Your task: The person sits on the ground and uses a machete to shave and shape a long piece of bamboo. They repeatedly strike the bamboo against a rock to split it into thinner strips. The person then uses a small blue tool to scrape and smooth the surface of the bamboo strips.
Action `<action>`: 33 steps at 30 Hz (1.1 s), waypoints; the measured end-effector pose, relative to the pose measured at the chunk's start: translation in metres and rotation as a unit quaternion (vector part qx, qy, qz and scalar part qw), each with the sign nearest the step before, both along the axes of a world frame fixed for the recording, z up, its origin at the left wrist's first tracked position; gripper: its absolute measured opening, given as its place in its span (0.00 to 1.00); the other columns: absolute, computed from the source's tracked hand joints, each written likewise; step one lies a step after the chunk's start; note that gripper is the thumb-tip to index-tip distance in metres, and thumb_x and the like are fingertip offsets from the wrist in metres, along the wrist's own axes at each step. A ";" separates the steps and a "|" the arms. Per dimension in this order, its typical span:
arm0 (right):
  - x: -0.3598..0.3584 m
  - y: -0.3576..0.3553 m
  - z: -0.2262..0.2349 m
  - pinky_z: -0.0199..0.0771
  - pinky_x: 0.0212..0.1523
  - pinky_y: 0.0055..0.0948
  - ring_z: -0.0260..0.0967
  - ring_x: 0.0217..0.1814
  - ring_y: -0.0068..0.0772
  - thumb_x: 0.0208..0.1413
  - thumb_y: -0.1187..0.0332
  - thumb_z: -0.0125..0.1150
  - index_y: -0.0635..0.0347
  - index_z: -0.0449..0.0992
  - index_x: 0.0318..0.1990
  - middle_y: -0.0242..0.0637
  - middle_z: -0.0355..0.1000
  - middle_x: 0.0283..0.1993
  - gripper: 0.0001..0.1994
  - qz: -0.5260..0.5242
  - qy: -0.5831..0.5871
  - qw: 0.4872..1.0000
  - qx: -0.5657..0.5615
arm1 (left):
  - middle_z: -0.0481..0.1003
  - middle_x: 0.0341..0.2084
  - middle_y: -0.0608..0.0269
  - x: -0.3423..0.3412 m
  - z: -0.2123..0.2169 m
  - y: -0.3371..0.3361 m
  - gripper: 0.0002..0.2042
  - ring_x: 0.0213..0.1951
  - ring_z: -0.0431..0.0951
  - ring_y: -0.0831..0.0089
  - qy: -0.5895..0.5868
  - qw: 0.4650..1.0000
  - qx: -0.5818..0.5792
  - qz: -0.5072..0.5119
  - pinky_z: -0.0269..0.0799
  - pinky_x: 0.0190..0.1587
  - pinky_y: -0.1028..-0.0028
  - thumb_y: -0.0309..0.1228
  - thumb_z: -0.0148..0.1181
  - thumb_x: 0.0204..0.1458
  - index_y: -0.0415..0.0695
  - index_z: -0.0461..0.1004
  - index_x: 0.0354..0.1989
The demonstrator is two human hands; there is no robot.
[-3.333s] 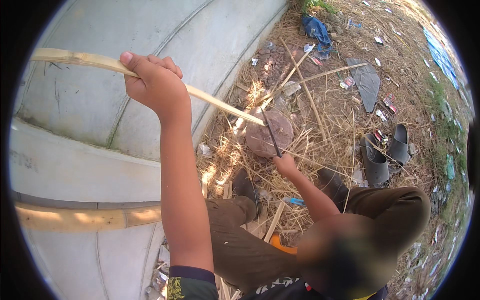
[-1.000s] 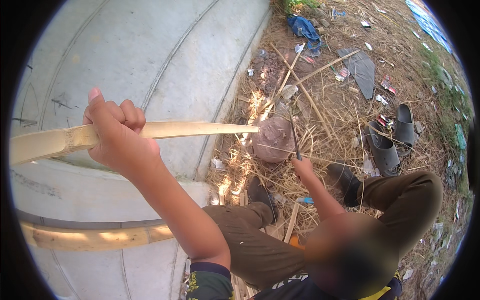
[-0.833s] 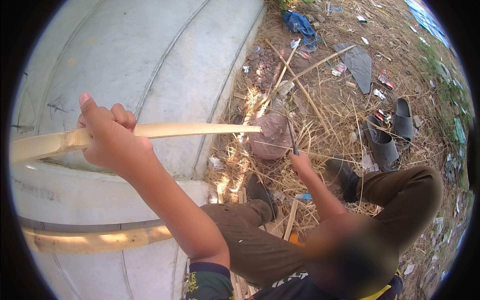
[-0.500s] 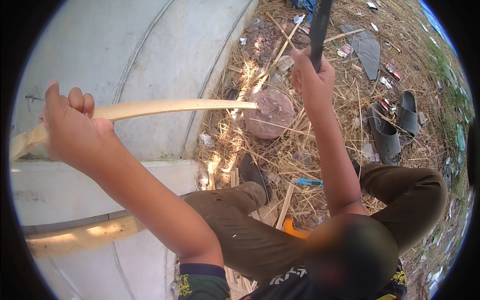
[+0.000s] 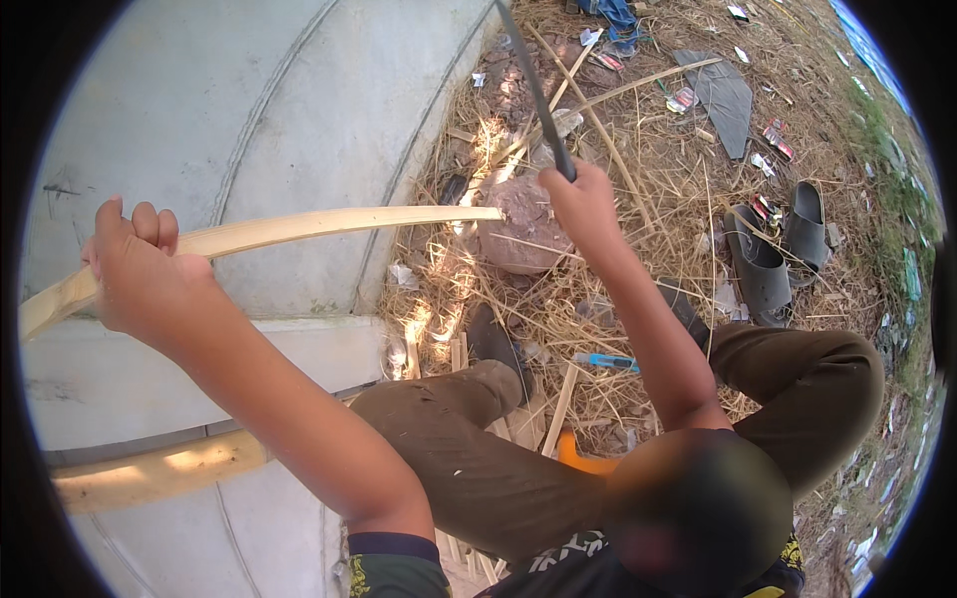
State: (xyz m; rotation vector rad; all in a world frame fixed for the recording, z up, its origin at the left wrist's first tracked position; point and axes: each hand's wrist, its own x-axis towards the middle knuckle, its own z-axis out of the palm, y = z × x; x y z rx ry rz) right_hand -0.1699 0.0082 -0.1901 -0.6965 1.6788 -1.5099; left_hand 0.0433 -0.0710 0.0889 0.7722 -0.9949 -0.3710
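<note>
My left hand is closed around a long pale wooden strip, held over the light grey surface at the left. The strip's far end meets a round, reddish-brown block that looks like stone; whether it rests on it or hangs just above, I cannot tell. My right hand grips the black handle of a machete. Its long dark blade points up and to the left, beyond the block and apart from the strip, and appears narrow from this angle.
Straw and wood shavings cover the ground around the block. A blue box cutter lies by my right forearm, near an orange object. Grey sandals sit at the right. A flat grey piece and thin strips lie farther off.
My right hand has come down and left toward the block, and the machete has swung from upright to leaning left. My left hand and the strip have sunk slightly.
</note>
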 end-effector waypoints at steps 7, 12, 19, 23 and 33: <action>0.020 0.010 -0.006 0.56 0.19 0.26 0.55 0.16 0.20 0.63 0.73 0.52 0.55 0.62 0.24 0.28 0.60 0.16 0.14 -0.187 -0.060 0.913 -0.357 | 0.50 0.17 0.69 0.015 0.003 -0.007 0.16 0.18 0.49 0.80 0.003 1.000 0.017 0.007 0.46 0.21 0.74 0.10 0.58 0.49 0.35 0.57 0.39; 0.108 0.045 -0.196 0.75 0.40 0.49 0.77 0.31 0.50 0.51 0.61 0.60 0.71 0.77 0.29 0.52 0.75 0.26 0.16 0.065 0.059 0.943 0.320 | 0.50 0.19 0.70 0.010 0.002 -0.005 0.13 0.18 0.49 0.80 0.014 1.000 0.012 -0.012 0.47 0.22 0.75 0.13 0.54 0.48 0.40 0.57 0.34; 0.037 -0.001 0.019 0.65 0.28 0.39 0.67 0.22 0.32 0.56 0.62 0.60 0.68 0.74 0.29 0.39 0.69 0.19 0.15 0.014 0.075 0.997 0.017 | 0.49 0.19 0.70 0.041 -0.011 -0.001 0.12 0.18 0.50 0.80 0.020 1.000 0.014 0.011 0.47 0.22 0.73 0.13 0.54 0.47 0.38 0.57 0.33; 0.025 -0.018 0.062 0.54 0.21 0.26 0.57 0.20 0.15 0.62 0.68 0.60 0.58 0.64 0.25 0.23 0.60 0.17 0.14 -0.069 -0.073 0.951 -0.292 | 0.52 0.18 0.68 0.043 -0.007 -0.005 0.12 0.18 0.50 0.79 0.030 0.999 0.033 0.031 0.47 0.22 0.73 0.13 0.54 0.48 0.40 0.57 0.30; 0.084 0.033 -0.168 0.73 0.33 0.44 0.74 0.27 0.41 0.52 0.62 0.64 0.69 0.77 0.30 0.45 0.74 0.23 0.15 0.064 0.042 0.974 0.215 | 0.56 0.14 0.70 0.028 -0.001 -0.008 0.08 0.18 0.54 0.80 0.049 0.991 0.102 0.073 0.55 0.24 0.77 0.18 0.56 0.48 0.41 0.62 0.31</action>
